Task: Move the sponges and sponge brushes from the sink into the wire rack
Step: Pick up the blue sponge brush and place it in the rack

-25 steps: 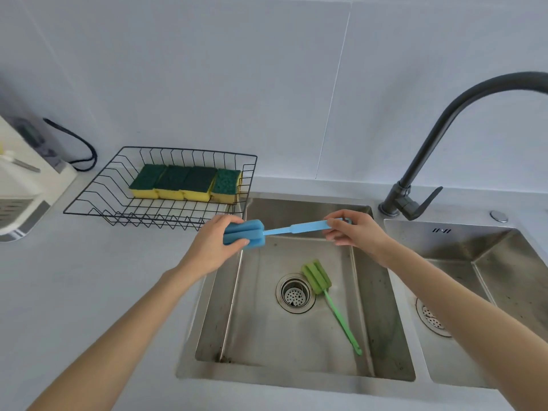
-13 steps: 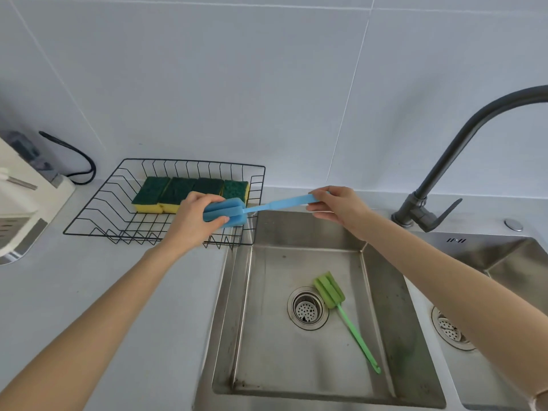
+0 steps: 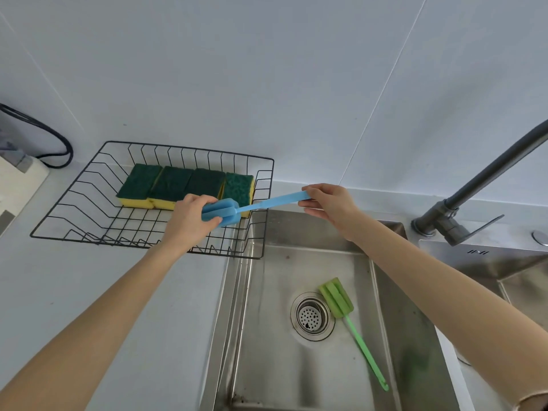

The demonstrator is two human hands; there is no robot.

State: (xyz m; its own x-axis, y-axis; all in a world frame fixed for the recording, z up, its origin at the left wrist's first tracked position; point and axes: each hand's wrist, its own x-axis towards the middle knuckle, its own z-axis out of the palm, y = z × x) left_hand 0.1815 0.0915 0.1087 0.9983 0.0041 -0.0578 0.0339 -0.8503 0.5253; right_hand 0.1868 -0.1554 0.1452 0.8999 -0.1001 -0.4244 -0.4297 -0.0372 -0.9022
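A: Blue sponge brush (image 3: 237, 208)?
B: Mid-frame; our left hand (image 3: 189, 221) clasped its head over the wire rack (image 3: 264, 185), our right hand (image 3: 329, 203) pinched the handle.
A: Green sponge brush (image 3: 350, 318)?
B: Lower right, in the sink (image 3: 267, 336), seemingly touching the drain (image 3: 311, 317).

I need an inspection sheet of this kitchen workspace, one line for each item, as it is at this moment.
Surface: grey countertop with a steel sink.
Job's things: four sponges in the wire rack; blue sponge brush held over the rack's right end; green sponge brush lying in the sink beside the drain.
Clutter: nothing seen.
Grippers: left hand grips the blue head; right hand holds the handle end.
Cables: black cable at far left.
Surroundings: white tiled wall, dark faucet, white appliance.
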